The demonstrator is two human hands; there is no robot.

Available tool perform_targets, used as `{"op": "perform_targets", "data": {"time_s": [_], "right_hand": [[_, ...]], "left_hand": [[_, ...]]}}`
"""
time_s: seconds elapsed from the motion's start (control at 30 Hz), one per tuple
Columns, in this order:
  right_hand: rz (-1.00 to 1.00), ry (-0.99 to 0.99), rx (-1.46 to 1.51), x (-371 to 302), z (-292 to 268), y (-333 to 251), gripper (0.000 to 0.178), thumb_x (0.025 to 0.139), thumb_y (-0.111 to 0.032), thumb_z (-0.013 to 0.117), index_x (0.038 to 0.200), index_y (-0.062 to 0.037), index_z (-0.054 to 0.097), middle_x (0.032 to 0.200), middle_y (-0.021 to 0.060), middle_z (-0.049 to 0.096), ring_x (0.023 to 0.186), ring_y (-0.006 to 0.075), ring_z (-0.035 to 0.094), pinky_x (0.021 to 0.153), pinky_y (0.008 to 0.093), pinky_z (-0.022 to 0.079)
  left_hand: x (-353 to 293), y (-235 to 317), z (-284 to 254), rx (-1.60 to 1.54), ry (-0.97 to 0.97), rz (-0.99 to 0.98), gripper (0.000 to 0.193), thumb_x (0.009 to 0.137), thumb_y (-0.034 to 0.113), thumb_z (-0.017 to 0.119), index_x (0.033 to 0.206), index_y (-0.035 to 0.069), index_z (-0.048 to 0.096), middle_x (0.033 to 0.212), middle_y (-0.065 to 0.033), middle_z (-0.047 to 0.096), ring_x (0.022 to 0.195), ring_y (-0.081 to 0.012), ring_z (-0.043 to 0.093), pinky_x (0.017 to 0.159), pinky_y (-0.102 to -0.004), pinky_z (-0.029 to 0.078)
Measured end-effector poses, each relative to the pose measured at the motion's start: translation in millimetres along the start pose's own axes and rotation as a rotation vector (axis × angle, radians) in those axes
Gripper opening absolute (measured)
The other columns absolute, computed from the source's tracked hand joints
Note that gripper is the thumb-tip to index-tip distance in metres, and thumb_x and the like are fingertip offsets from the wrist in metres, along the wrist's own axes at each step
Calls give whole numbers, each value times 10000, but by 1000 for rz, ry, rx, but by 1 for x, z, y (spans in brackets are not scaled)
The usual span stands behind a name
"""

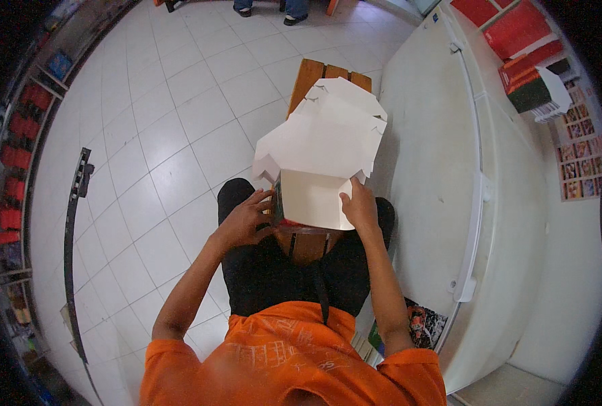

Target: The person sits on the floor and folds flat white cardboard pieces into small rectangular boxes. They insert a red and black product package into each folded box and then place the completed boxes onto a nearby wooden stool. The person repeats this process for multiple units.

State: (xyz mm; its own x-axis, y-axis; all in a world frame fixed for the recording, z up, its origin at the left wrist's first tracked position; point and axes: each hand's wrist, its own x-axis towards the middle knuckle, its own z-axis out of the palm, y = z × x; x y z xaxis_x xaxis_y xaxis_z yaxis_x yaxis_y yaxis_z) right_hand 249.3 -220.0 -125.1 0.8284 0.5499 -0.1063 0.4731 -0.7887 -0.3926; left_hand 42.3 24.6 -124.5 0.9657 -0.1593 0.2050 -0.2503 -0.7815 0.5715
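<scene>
A cardboard box (314, 196) with a white inside stands partly folded between my knees, on a wooden slatted bench (306, 249). Its large white lid panel (335, 128) lies spread out beyond it, with cut flaps and tabs along the edges. The outer walls show dark green and red print. My right hand (360, 206) grips the right wall near its far corner, thumb on the inner side. Against the left outer wall rests my left hand (248, 218), its fingers apart; some fingertips are hidden by the box.
A long white chest freezer (436, 149) runs along my right, with a stack of folded boxes (534, 88) on top. More printed cardboard (423, 325) lies by my right elbow. Shelves with red items (17, 155) line the left. Another person's feet (294, 19) show on the tiled floor ahead.
</scene>
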Motion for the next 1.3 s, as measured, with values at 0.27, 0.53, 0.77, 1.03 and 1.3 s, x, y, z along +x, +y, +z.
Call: {"op": "perform_targets", "data": {"time_s": [0.27, 0.53, 0.77, 1.03, 1.3], "right_hand": [[-2, 33, -175, 16, -1, 0, 466, 915, -146, 638, 1300, 10, 427, 1159, 239, 614, 1032, 441, 622, 840, 527, 518], [8, -53, -197, 24, 6, 9, 439, 933, -164, 612, 1287, 21, 430, 1192, 254, 591, 1058, 443, 609, 831, 528, 522], [-254, 249, -197, -20, -20, -38, 641, 880, -283, 696, 1356, 50, 424, 1376, 287, 456, 1170, 464, 544, 1017, 540, 423], [-351, -334, -64, -86, 3, -97, 418, 960, -258, 565, 1235, 55, 526, 998, 264, 676, 974, 378, 671, 854, 514, 511], [-273, -207, -266, -59, 39, -102, 349, 1008, -310, 468, 1051, 14, 590, 698, 188, 686, 638, 375, 695, 588, 480, 545]], "left_hand": [[5, 5, 38, -102, 191, 66, 279, 742, 285, 835, 844, 46, 733, 1026, -64, 676, 1092, -282, 625, 889, -389, 561], [5, 4, 36, -121, 261, 38, 270, 757, 320, 841, 829, 77, 750, 998, -55, 683, 1200, -319, 544, 998, -447, 476], [7, 5, 34, -79, 193, -1, 222, 740, 314, 829, 863, 141, 765, 1047, -21, 665, 1295, -347, 450, 1120, -510, 331], [-4, 16, 50, 201, 256, -203, 482, 662, 463, 853, 1028, 172, 738, 1200, -87, 608, 1293, -352, 439, 1105, -541, 300], [1, 1, 58, -114, 109, -356, 728, 685, 490, 846, 1279, 152, 594, 1251, -138, 599, 1135, -369, 577, 888, -468, 504]]}}
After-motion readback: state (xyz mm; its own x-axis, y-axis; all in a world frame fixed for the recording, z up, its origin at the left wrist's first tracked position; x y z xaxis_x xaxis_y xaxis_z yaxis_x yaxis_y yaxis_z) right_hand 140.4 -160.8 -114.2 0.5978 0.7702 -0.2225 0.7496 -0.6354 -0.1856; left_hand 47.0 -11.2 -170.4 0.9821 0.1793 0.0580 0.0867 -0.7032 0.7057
